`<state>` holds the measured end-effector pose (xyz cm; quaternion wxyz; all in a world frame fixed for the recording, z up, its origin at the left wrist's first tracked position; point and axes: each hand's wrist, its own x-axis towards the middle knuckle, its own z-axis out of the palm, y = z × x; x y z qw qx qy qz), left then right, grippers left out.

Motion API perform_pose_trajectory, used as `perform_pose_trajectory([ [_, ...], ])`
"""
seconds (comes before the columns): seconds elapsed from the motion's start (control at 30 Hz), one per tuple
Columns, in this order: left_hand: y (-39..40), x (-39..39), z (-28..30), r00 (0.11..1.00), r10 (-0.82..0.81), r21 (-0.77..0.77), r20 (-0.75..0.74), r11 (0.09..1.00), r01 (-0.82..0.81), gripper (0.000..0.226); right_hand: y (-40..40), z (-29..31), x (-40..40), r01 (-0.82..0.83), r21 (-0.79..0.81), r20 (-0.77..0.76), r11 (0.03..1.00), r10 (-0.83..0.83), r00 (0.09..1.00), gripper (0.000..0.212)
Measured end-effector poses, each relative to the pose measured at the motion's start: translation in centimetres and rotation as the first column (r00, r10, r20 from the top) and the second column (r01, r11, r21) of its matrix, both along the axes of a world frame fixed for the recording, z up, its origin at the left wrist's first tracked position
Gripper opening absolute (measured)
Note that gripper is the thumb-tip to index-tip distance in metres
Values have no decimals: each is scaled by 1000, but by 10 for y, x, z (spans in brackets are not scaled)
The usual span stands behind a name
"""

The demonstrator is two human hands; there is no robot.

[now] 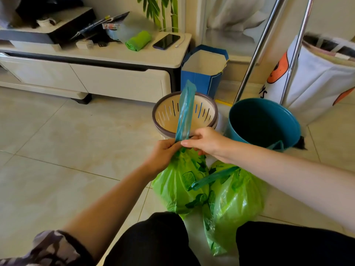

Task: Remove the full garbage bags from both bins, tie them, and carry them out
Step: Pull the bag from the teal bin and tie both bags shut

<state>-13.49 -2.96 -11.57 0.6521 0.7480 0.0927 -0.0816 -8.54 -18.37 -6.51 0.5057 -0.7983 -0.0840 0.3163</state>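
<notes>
Dead centre of the floor: left green bag [178, 181] sits right below both hands, just short of the two bins, on the tile.
Left hand [163, 152]: pinched closed on the neck of that bag, right where the teal drawstring strap [185, 110] comes out.
Right hand [206, 141]: fingertips closed on the same spot from the 3 o'clock side, touching the left hand's fingers. Both about equally near, honestly.
Key relation: the strap's long axis runs straight up toward 12 o'clock from the pinch, while the bag hangs toward 6. So I reckon the tie has to loop that strap down and around the neck.
Second green bag [233, 204]: just beside the first at 4 o'clock, touching it, its own teal strap lying slack across the top. Can't tell if it's knotted.
Bins: cream slotted bin [207, 112] at 12 o'clock, teal bin [269, 120] at 2 o'clock, both with no bag in them.
Writing: lemon-slice print on the bags, no readable brand. White laundry bag [315, 77] at far 2 o'clock shows partial dark letters, cut off, unreadable.
</notes>
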Motion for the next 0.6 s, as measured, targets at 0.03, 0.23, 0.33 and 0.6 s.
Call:
perform_pose_trajectory([
  [0.03, -1, 0, 0, 1000, -16, 8, -2, 1000, 16, 23, 2, 0, -1, -18, 1, 17, 1000, 18, 1000, 28],
  [0.23, 2, -2, -1, 999, -30, -6, -36, 1000, 30, 27, 4, -11, 1, 117, 54, 59, 992, -120, 991, 26],
  [0.33, 3, -3, 1, 997, 82, -76, -14, 994, -82, 22, -1, -13, 4, 154, 34, 53, 987, -156, 986, 24],
  [0.6, 23, 0, 1, 965, 255, -66, 65, 966, -251, 24, -15, -4, 7, 175, 59, 110, 983, -180, 977, 10],
])
